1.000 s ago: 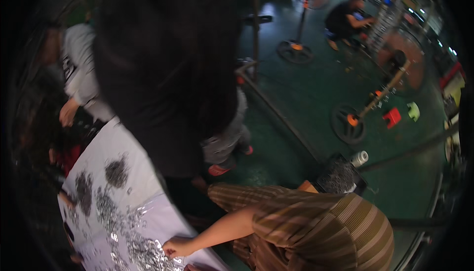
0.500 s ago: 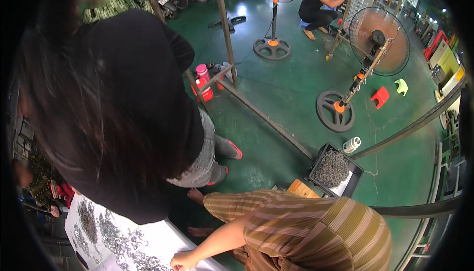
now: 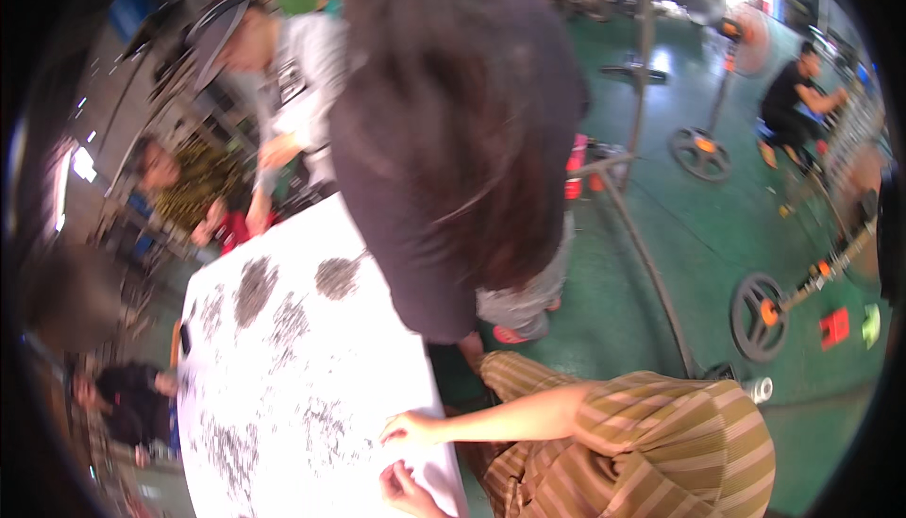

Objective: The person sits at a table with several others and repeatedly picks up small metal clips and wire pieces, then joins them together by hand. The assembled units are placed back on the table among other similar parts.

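Small dark pieces (image 3: 255, 293) lie scattered and heaped on the white surface (image 3: 392, 362). The right hand (image 3: 411, 426) is over the surface near its edge, close to some pieces, fingers bent; the left hand (image 3: 406, 490) is near it, fingers curled. Through glare and blur I cannot tell whether either grip is narrow or holds a piece. A person in black (image 3: 453, 150) stands alongside

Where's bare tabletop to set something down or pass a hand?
The white tabletop looks bare between the round dark pile, the right hand and the edge beside the standing person in black; also narrowly between right wrist and left hand. Crowded: small dark pieces beyond both hands. Glare may hide some.
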{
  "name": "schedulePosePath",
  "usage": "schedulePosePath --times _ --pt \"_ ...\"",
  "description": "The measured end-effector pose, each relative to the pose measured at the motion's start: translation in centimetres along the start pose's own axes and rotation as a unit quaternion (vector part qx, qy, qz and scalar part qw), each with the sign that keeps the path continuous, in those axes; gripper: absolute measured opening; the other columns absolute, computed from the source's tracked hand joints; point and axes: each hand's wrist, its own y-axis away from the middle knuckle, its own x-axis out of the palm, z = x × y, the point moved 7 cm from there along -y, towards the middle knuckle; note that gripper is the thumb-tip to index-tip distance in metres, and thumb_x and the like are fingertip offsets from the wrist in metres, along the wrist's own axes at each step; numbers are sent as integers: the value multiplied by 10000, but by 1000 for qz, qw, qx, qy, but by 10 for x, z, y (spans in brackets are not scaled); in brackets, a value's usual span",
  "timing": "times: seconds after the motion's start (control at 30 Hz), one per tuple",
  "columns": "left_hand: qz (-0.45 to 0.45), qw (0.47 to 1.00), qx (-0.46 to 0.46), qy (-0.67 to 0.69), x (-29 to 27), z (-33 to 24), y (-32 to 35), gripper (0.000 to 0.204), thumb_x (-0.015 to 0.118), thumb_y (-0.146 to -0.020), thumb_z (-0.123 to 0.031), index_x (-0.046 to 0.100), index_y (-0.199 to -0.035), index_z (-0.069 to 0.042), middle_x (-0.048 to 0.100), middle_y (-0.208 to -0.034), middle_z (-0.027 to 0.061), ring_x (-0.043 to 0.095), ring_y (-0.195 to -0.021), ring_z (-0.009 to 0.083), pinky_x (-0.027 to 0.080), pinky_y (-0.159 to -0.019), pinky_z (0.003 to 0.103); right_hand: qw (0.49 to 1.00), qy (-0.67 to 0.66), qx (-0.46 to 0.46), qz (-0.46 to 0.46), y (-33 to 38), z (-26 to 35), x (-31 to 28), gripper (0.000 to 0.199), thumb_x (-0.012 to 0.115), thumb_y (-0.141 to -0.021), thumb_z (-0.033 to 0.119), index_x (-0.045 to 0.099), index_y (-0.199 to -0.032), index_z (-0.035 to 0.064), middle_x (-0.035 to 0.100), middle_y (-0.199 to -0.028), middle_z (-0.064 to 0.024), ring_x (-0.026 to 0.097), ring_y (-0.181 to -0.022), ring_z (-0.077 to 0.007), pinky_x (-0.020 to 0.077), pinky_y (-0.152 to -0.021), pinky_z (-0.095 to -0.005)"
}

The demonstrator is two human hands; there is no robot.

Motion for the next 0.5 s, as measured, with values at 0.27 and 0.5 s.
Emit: schedulePosePath --times 0.27,0.5 --pt "34 993 74 89 14 -60 1 53 678 -860 10 641 -877 44 635 -871 71 595 -804 117 498 -745 257 997 -71 26 -21 24 52 -24 324 572 -870 -68 652 -1163 43 574 -906 -27 597 -812 -84 539 -708 -242" --pt "58 987 116 95 11 -78 -6 58 707 -846 -6 661 -870 19 570 -954 56 600 -829 125 491 -736 248 998 -59 17 -17 37 87 -22 357 582 -859 -111 605 -1186 30 593 -878 -37 630 -790 -87 554 -713 -244"
